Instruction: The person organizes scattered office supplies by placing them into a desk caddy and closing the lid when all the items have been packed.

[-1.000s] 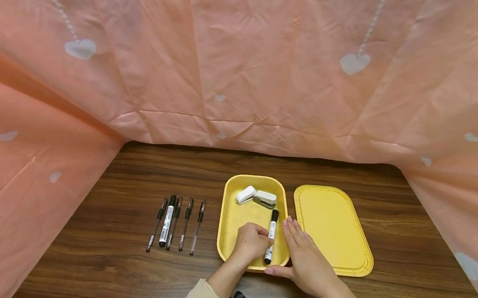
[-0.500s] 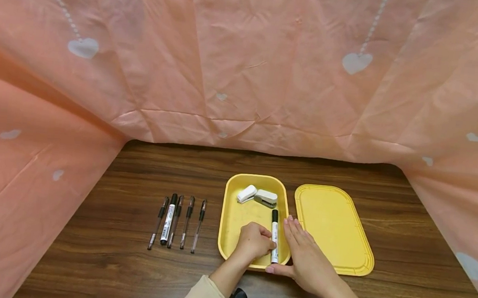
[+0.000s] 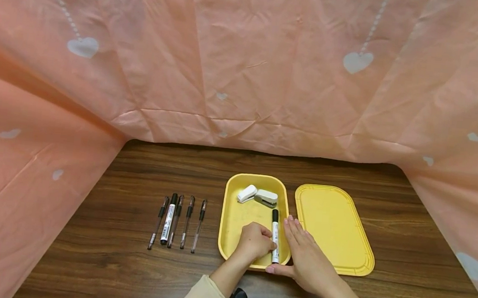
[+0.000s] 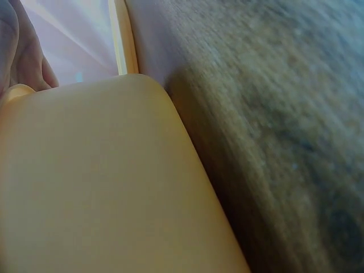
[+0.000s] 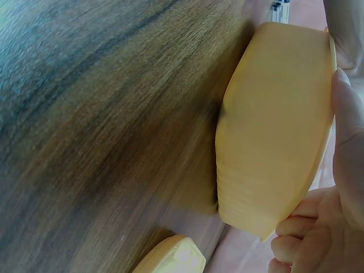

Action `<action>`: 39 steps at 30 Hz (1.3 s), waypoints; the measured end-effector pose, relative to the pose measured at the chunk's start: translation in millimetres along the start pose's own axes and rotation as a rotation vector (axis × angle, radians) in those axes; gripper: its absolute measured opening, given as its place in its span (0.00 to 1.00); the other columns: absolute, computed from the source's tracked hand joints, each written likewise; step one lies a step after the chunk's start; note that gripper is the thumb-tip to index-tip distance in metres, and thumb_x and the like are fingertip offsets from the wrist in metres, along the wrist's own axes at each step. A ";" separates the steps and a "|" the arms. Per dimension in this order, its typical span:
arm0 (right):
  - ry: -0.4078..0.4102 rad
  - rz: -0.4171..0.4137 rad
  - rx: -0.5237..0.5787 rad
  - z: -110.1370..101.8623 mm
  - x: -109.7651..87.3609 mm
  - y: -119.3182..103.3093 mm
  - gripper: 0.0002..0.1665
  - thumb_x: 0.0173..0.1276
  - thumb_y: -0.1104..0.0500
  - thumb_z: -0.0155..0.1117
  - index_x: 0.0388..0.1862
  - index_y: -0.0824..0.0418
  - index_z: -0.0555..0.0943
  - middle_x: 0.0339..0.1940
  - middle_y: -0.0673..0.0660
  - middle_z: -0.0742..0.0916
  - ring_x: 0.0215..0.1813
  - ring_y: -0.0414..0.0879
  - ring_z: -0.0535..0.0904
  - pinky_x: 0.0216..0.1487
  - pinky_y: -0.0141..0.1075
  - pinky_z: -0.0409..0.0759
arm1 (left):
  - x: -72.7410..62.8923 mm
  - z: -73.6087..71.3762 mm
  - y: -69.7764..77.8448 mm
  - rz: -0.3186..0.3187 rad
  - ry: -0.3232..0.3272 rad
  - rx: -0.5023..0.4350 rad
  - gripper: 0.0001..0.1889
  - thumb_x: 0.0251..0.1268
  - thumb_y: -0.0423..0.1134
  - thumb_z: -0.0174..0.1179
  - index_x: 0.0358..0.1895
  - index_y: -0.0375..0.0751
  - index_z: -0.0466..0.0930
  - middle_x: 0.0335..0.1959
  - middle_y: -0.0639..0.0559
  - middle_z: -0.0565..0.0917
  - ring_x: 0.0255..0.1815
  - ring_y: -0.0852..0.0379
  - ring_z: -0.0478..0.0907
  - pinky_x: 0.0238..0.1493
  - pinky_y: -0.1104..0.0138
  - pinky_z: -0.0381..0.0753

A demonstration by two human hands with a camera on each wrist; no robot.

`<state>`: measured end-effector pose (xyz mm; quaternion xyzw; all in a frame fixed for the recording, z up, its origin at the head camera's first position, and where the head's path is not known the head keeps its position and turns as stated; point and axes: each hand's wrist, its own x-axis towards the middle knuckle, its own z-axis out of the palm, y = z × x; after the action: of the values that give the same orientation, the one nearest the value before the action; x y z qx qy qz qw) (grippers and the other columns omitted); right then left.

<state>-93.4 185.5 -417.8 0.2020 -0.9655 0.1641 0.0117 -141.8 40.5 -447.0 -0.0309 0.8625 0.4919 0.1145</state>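
A yellow box [image 3: 227,215] stands on the table with a black-capped white marker [image 3: 275,231] lying lengthwise along its right side. My left hand [image 3: 252,240] reaches into the box over the near edge, its fingers bent and its fingertips on the lower half of the marker. Outside, my right hand [image 3: 308,261] rests along the right rim with fingers straight and thumb at the near right corner. The right wrist view shows this thumb [image 5: 346,114] against the rim. Two white staplers, one on the left [image 3: 246,194] and one on the right [image 3: 266,198], lie at the far end inside.
The yellow lid [image 3: 332,230] lies flat on the wooden table [image 3: 123,272] to the box's right. On the left, several black-gripped pens [image 3: 187,221] and another marker [image 3: 169,219] lie side by side. Pink cloth [image 3: 246,73] hangs behind and at both sides.
From a second ago, the marker has shifted slightly right and toward the box's right wall, with the left hand moving along. The right hand has stayed in place at the rim.
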 end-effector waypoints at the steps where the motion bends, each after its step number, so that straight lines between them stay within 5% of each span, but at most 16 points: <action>1: 0.000 0.000 0.002 0.1 -0.1 0.1 0.63 0.53 0.28 0.64 0.72 0.73 0.59 0.75 0.71 0.64 0.76 0.64 0.58 0.70 0.58 0.62 | -0.2 -0.1 0.1 0.002 -0.001 0.003 0.07 0.44 0.28 0.72 0.30 0.35 0.87 0.19 0.53 0.82 0.21 0.62 0.75 0.20 0.73 0.72; 27: 0.002 0.002 -0.008 -0.5 -0.8 -1.4 0.64 0.53 0.27 0.62 0.73 0.72 0.59 0.74 0.71 0.64 0.76 0.63 0.59 0.70 0.57 0.63 | -2.6 -2.7 -0.7 0.078 0.045 -0.027 0.08 0.45 0.27 0.71 0.33 0.33 0.87 0.20 0.53 0.84 0.22 0.65 0.76 0.22 0.75 0.73; 33: 0.004 -0.001 -0.012 -0.4 -0.5 -1.5 0.63 0.54 0.28 0.63 0.73 0.72 0.59 0.74 0.71 0.64 0.76 0.63 0.59 0.70 0.58 0.63 | -1.8 -6.7 0.6 0.129 0.080 -0.034 0.11 0.45 0.27 0.71 0.36 0.32 0.86 0.23 0.51 0.85 0.24 0.65 0.78 0.25 0.74 0.76; 39: 0.009 -0.003 -0.011 -0.3 -0.6 -1.3 0.63 0.53 0.29 0.64 0.72 0.73 0.60 0.74 0.71 0.64 0.75 0.64 0.59 0.70 0.58 0.63 | 1.2 -14.6 5.1 0.115 0.100 -0.059 0.13 0.46 0.27 0.71 0.39 0.33 0.86 0.25 0.51 0.85 0.27 0.64 0.78 0.27 0.74 0.77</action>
<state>-92.4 184.8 -417.2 0.2026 -0.9660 0.1597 0.0173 -146.2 30.7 -435.9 -0.0091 0.8526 0.5209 0.0419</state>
